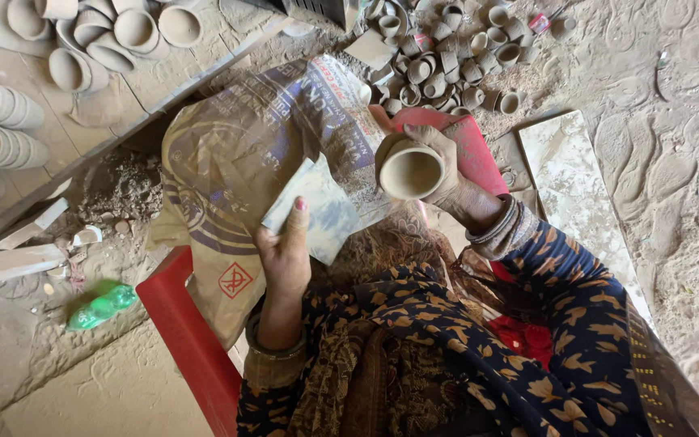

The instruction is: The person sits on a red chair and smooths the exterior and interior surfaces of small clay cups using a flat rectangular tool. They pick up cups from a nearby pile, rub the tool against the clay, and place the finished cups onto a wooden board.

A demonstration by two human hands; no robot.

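Observation:
My right hand [446,174] is wrapped around a small unfired clay cup [410,170], its open mouth turned towards me. My left hand [285,247] grips a pale, worn rectangular pad or cloth [317,206], thumb on top, just left of the cup and apart from it. Both hands are above a printed woven sack [236,154] spread over my lap and the ground. My sleeves are dark with an orange pattern, and I wear bangles at both wrists.
A heap of small clay cups [455,57] lies on the sandy ground ahead. More cups [115,36] lie in rows on a board at the upper left. A red seat [192,340], a green plastic bottle [100,307] and a pale slab [568,174] surround me.

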